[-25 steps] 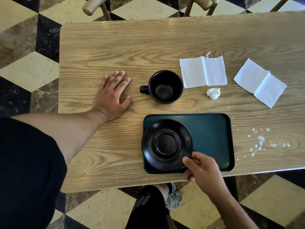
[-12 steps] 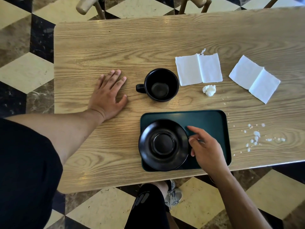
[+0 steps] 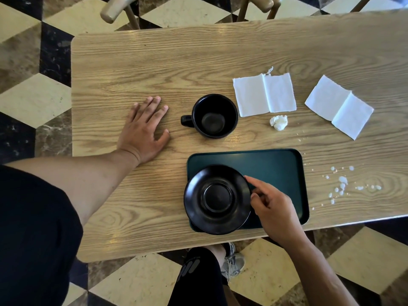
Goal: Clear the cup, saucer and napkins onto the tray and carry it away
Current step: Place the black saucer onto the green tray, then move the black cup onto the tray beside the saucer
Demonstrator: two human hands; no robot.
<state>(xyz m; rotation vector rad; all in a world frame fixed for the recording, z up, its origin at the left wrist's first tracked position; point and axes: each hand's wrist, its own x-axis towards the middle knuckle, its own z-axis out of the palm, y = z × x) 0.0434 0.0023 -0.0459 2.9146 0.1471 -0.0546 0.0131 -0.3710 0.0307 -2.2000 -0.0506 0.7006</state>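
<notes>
The right hand's fingers (image 3: 257,183) have slid from the saucer's near edge to its right rim, loosely curled and only touching; the left hand (image 3: 144,129) stays flat and open on the worktop (image 3: 132,206). The glossy black saucer (image 3: 217,198) now sits on the tray (image 3: 276,166), at its left end.

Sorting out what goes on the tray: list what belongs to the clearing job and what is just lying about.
For the job:
- cup, on the table
- saucer, on the tray, right hand at its rim
- near napkin
- far napkin
- crumpled wad

Just lying about:
- white crumbs
- chairs
- left hand, flat on the table
</notes>
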